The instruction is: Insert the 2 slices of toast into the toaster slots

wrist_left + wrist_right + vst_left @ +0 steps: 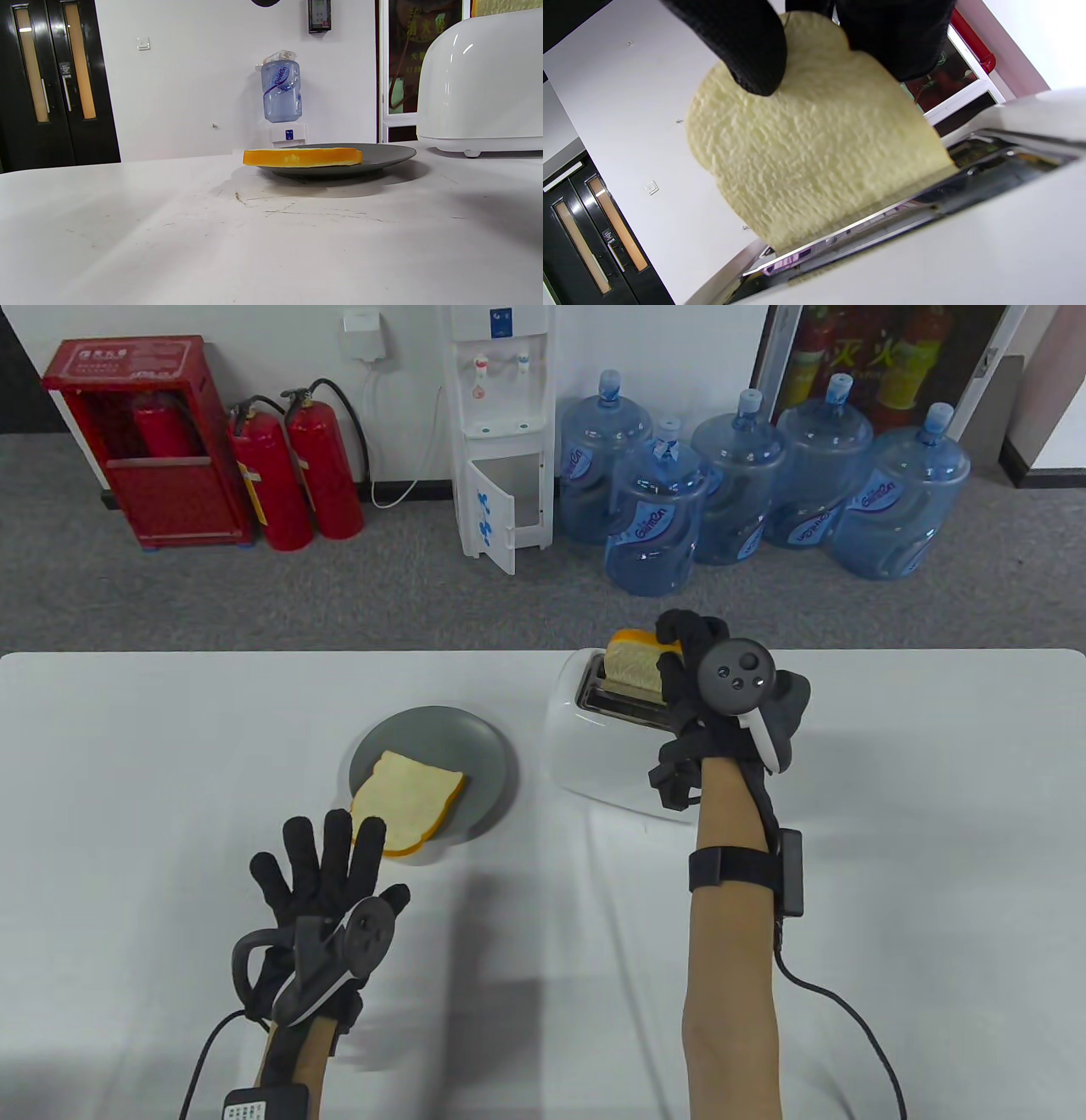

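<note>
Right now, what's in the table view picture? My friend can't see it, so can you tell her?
The right hand lowers a slice of toast into a white toaster on a white table. The open left hand hovers near a second slice lying on a grey plate.

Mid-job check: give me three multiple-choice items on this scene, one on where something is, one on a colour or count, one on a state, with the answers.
1. Where does the second slice of toast lie?
A. on the grey plate
B. on the floor
C. inside the toaster

2. How many slices are in view?
A. one
B. two
C. four

3. What is the right hand doing?
A. resting flat on the table
B. pinching a slice standing in a slot of the white toaster
C. holding the plate

Answers:
1 A: the table view shows it flat on the plate, overhanging the near rim.
2 B: one on the plate, one at the toaster.
3 B: the right wrist view shows fingertips gripping the slice's top, its lower edge in the slot.
</note>
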Demonstrator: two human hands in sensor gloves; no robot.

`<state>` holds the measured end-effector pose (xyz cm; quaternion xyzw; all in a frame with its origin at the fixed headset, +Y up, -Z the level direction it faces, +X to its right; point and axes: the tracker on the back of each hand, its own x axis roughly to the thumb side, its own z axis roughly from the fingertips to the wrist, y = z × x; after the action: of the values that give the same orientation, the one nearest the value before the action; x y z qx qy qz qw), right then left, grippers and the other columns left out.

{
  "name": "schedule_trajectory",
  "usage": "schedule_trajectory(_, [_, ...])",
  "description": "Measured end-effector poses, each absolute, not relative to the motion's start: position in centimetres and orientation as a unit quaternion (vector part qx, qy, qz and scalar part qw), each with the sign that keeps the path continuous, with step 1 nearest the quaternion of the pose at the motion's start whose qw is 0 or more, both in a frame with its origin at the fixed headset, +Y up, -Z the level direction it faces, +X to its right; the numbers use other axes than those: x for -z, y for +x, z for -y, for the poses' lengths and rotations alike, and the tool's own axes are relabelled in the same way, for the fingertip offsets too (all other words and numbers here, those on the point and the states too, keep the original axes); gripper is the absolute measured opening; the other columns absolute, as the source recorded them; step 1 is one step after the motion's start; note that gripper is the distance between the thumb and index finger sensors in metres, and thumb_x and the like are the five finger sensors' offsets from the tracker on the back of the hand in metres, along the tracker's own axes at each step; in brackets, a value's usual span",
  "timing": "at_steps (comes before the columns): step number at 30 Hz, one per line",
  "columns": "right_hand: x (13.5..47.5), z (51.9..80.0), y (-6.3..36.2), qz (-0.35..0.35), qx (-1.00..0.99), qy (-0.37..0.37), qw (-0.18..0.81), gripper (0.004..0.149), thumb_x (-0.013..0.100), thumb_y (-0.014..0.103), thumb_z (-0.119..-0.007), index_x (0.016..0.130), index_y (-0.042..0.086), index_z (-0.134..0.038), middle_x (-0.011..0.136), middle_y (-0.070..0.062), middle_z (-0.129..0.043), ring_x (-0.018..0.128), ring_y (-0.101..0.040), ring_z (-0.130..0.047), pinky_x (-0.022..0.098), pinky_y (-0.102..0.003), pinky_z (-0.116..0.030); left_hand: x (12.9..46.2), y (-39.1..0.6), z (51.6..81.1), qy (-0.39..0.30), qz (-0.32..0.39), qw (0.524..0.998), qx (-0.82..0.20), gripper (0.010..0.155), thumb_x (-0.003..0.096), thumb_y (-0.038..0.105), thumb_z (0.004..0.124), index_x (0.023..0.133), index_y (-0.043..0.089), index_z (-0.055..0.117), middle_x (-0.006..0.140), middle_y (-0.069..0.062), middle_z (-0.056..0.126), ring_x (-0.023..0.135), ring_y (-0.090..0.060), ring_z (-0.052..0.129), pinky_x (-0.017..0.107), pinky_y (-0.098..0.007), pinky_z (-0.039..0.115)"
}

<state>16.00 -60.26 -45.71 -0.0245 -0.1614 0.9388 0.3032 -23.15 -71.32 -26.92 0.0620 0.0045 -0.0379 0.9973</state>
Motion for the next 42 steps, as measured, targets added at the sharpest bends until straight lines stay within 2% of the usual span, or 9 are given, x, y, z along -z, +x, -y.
schedule_trajectory(14, [45.9, 60.8, 16.11, 0.137, -0.946, -0.034, 0.293, 0.048, 0.068, 0.025, -0.078, 0.108, 0.039, -0.057, 0.115, -0.007, -0.064, 0.107, -0.041, -0.078, 0.079, -0.063, -0.063, 26.9, -23.14, 71.32, 0.059, -0.005, 0.997, 0.04, 0.075, 0.0551, 0.064, 0.053, 0.119, 0.038, 0.023, 0.128, -0.003, 0.023, 0.115, -0.043, 0.011, 0.075, -0.067, 0.015])
schedule_trajectory(36, [45.83, 61.04, 15.81, 0.105, -0.967, -0.041, 0.229, 0.05, 0.068, 0.028, -0.081, 0.109, 0.04, -0.055, 0.116, -0.007, -0.066, 0.108, -0.037, -0.077, 0.08, -0.064, -0.06, 26.92, -23.14, 71.34, 0.051, -0.006, 0.998, 0.041, 0.075, 0.0551, 0.064, 0.053, 0.119, 0.039, 0.023, 0.128, -0.002, 0.026, 0.116, -0.043, 0.012, 0.075, -0.068, 0.015])
schedule_trajectory(42, [45.9, 61.07, 15.9, 0.102, -0.965, -0.043, 0.239, 0.05, 0.068, 0.028, -0.08, 0.11, 0.04, -0.055, 0.116, -0.008, -0.065, 0.107, -0.037, -0.077, 0.08, -0.064, -0.059, 26.94, -23.15, 71.34, 0.049, -0.006, 0.998, 0.041, 0.075, 0.0551, 0.064, 0.053, 0.119, 0.04, 0.023, 0.128, -0.002, 0.026, 0.116, -0.043, 0.012, 0.075, -0.068, 0.015])
